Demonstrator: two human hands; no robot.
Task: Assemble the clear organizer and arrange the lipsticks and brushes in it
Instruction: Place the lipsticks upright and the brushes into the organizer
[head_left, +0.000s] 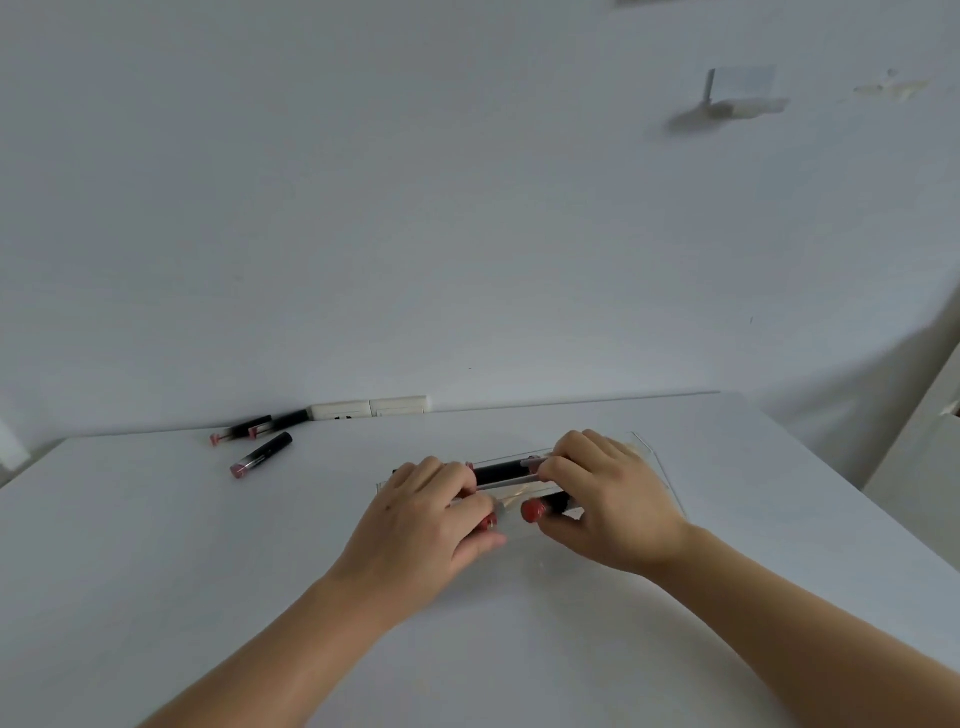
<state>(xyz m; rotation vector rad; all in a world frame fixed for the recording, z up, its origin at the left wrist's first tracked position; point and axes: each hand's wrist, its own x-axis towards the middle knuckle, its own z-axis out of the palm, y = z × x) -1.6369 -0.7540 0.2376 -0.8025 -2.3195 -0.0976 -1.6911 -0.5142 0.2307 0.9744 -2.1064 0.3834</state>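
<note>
Both hands over clear organizer (660, 467) on white counter (156, 545). Left hand (426, 525) and right hand (608, 499) pinch a thin clear divider (511, 484) between black lipsticks (545, 506). Three more lipsticks (262, 454) lie far left, near wall.

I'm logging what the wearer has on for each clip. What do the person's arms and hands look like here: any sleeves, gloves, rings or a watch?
Both forearms are bare as far as the picture reaches, so no sleeves show. The left hand and right hand wear no gloves. No ring, watch or bracelet shows on the fingers or wrists. The nails are short, with no visible polish.
</note>
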